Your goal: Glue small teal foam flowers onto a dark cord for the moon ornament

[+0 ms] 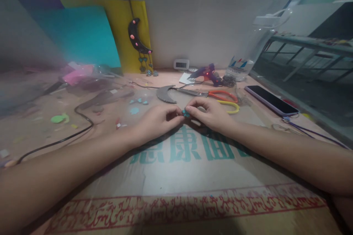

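Near edge: the printed board (176, 180) lies on the bench (165, 77), its red border closest to the wearer.

Above the board's green lettering, the two hands meet at the blue piece (185, 112). Left hand (160, 117): thumb and fingertips closed on the piece's left side. Right hand (210, 113): thumb and forefinger pinching it from the right. Exact shape unclear; fingertips cover much of it, and the view is soft.

Handling estimate: very light, going by size against the fingertips. Probably thin and somewhat pliable, like paper or foam; material not confirmed. Slipping seems a smaller risk than creasing or crushing. Best hold: light fingertip pinch at opposite edges, middle left free.

Just beyond, left: a blue disc (134, 111) lying flat, with blue bits (139, 101) behind it. Straight beyond the hands: a grey crescent (166, 94); the scissors (228, 97) lie to its right, handles behind the right hand.

Farther: glue gun (205, 74), red light showing. At the back, a dark moon (135, 36) hangs before a yellow sheet (145, 18).
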`<act>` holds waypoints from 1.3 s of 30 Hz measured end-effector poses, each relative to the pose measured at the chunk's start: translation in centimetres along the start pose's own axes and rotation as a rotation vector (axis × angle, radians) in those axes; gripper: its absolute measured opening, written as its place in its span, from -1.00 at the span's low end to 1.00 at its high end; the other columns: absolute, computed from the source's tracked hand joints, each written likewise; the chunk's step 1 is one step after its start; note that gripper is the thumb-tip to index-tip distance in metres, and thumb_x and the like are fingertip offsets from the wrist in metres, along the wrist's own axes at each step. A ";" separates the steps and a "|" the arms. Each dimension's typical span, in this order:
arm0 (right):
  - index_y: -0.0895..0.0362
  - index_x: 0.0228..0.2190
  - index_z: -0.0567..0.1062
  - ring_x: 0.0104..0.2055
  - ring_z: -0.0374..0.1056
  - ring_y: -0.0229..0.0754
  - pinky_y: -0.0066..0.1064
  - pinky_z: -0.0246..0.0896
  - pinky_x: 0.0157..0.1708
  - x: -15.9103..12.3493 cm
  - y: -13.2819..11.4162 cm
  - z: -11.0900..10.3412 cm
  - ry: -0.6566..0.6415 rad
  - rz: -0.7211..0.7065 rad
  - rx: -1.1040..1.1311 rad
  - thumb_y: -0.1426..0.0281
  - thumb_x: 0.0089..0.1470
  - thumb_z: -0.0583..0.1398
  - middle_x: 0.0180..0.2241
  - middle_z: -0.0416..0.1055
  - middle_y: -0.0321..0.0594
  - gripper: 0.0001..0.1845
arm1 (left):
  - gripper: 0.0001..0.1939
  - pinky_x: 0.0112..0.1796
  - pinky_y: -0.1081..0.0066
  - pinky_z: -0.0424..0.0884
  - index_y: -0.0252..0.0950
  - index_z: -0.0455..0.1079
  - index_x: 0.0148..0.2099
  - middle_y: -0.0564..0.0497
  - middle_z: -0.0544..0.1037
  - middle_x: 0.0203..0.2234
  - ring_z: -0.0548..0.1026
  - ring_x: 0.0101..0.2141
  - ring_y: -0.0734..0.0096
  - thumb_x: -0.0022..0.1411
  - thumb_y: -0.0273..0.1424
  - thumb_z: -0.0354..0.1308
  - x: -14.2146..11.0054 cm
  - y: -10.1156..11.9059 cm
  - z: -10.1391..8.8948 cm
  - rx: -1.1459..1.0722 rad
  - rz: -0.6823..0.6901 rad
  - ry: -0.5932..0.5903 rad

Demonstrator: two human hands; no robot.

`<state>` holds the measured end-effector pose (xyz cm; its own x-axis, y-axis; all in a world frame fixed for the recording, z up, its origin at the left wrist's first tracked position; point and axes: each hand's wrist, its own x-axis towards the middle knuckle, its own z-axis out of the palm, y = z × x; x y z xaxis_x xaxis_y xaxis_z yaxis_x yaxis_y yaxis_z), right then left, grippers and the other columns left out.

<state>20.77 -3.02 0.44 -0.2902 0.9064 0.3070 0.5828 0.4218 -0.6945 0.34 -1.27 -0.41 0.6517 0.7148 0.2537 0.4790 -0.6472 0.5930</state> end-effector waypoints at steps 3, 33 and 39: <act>0.15 -0.40 0.51 -0.44 0.34 -0.25 -0.45 0.18 -0.41 0.0 0.0 -0.1 -0.005 -0.009 0.007 0.21 0.16 0.15 -0.48 0.48 -0.27 -0.71 | -0.74 -0.37 0.44 0.26 -0.29 0.48 -0.25 0.06 0.53 -0.44 0.43 -0.40 0.42 0.28 -0.23 0.09 0.1 0.1 -0.1 -0.005 -0.008 0.022; 0.17 -0.37 0.43 -0.58 0.21 -0.40 -0.58 0.08 -0.65 -0.2 -0.4 0.5 -0.131 0.122 0.495 0.22 0.17 0.18 -0.51 0.41 -0.33 -0.75 | -0.79 -0.15 0.33 0.31 -0.29 0.38 -0.36 0.01 0.52 -0.36 0.45 -0.26 0.33 0.29 -0.29 0.11 0.1 -0.3 -0.3 0.019 0.083 0.316; 0.14 -0.32 0.39 -0.58 0.23 -0.40 -0.58 0.07 -0.65 -0.2 0.0 0.7 -0.101 0.081 0.548 0.21 0.15 0.20 -0.50 0.39 -0.36 -0.76 | -0.81 -0.14 0.32 0.30 -0.28 0.38 -0.37 0.03 0.52 -0.37 0.45 -0.26 0.33 0.27 -0.30 0.12 0.1 -0.3 -0.3 0.016 0.079 0.301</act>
<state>20.25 -3.26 -0.09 -0.3475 0.9175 0.1935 0.1343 0.2529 -0.9581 0.07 -0.98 -0.35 0.4855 0.7067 0.5146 0.4448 -0.7064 0.5506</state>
